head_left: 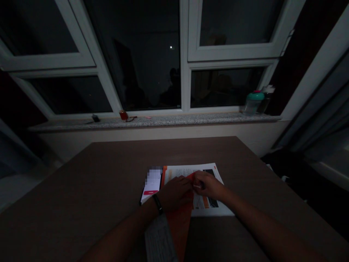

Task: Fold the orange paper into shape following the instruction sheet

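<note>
orange paper (178, 229): beneath the fingers of both hands, its long tapering part running from them toward the person
left hand (174, 193): fingers (188, 183) curled shut on the orange paper, black wristband (157, 203) behind them
right hand (207, 185): fingers (197, 185) closed in a pinch on the same paper
printed leaflet (212, 213): flat under the fingers
phone (151, 183): just left of the left fingers, partly pixelated
brown table (81, 189): below it all

smooth paper sheets (215, 210), matt wood tabletop (81, 182)
</note>
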The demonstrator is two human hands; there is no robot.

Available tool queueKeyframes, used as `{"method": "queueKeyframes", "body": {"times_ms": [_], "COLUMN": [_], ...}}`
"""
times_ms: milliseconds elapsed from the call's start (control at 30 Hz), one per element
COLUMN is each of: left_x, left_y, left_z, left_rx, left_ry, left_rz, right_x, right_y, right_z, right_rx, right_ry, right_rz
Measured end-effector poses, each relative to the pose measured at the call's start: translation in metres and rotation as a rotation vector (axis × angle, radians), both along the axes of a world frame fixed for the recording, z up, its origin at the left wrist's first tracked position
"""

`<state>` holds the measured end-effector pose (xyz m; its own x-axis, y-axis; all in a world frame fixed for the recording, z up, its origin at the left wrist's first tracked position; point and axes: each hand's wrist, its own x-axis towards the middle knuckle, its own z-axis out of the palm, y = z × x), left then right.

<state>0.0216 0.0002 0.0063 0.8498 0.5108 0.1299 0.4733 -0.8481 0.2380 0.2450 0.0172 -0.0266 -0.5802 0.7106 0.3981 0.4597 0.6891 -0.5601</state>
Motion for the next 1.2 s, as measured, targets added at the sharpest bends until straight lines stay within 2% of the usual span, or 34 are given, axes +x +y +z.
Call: {"method": "queueKeyframes", "body": {"times_ms": [100, 200, 300, 567, 700, 800, 900, 1033, 1200], "left_x": [-0.001, -0.002, -0.003, 0.001, 0.003, 0.002, 0.001, 0.001, 0.002], "left_y": [0.0, 0.0, 0.0, -0.005, -0.007, -0.008, -0.008, -0.009, -0.007], "left_z": [-0.001, -0.003, -0.004, -0.004, -0.004, -0.003, 0.0, 0.001, 0.0], "left_rx": [-0.024, -0.047, -0.046, -0.008, -0.02, -0.039, -0.058, -0.04, -0.002], "left_ry": [-0.023, -0.047, -0.046, -0.03, -0.038, -0.058, -0.072, -0.047, -0.002], "left_rz": [0.009, 0.003, 0.001, 0.036, 0.059, 0.059, 0.069, 0.1, 0.097], "right_x": [0.001, 0.003, 0.002, -0.004, -0.003, 0.001, 0.004, 0.005, 0.001], "right_y": [0.007, 0.013, 0.013, -0.004, 0.0, 0.008, 0.013, 0.012, 0.004], "right_z": [-0.001, -0.004, -0.006, 0.0, -0.001, -0.004, -0.007, -0.007, -0.001], "right_rx": [0.057, 0.028, 0.005, -0.077, -0.019, 0.032, 0.01, -0.029, -0.046], "right_ry": [-0.019, 0.027, 0.052, 0.017, -0.017, -0.029, 0.001, 0.027, 0.011], "right_rz": [-0.124, -0.192, -0.165, 0.04, -0.003, -0.137, -0.229, -0.216, -0.094]}}
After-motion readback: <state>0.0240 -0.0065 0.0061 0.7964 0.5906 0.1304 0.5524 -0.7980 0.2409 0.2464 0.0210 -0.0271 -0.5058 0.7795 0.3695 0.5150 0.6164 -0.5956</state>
